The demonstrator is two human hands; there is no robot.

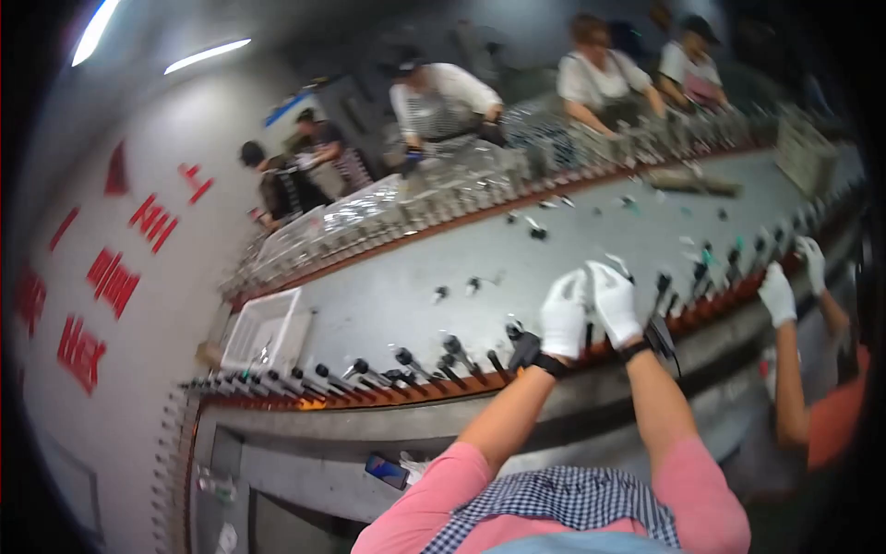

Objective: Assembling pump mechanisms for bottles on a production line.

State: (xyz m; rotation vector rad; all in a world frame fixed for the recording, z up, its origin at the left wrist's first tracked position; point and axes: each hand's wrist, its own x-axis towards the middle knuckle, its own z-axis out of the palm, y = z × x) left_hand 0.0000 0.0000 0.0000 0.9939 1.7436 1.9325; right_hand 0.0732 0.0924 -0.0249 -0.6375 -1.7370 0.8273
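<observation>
Both of my hands wear white gloves and meet above the near edge of the grey metal table (pixel 388 319). My left hand (pixel 565 316) has its fingers bent and drawn together at the fingertips. Right beside it, my right hand (pixel 613 300) is curled the same way, its fingertips close to the left ones. Whatever they pinch is too small and blurred to name. Below and around them runs a row of upright black-topped pieces (pixel 406 358) on an orange-brown rail (pixel 434 390). Dark devices on black straps sit at both wrists.
At the left end stands a white plastic crate (pixel 268 328). Small dark-and-clear parts (pixel 537 231) lie scattered on the table. Several people work along the far side behind clear pieces (pixel 461 189). A co-worker's gloved hands (pixel 778 294) reach in at right. A phone (pixel 386 471) lies below the table edge.
</observation>
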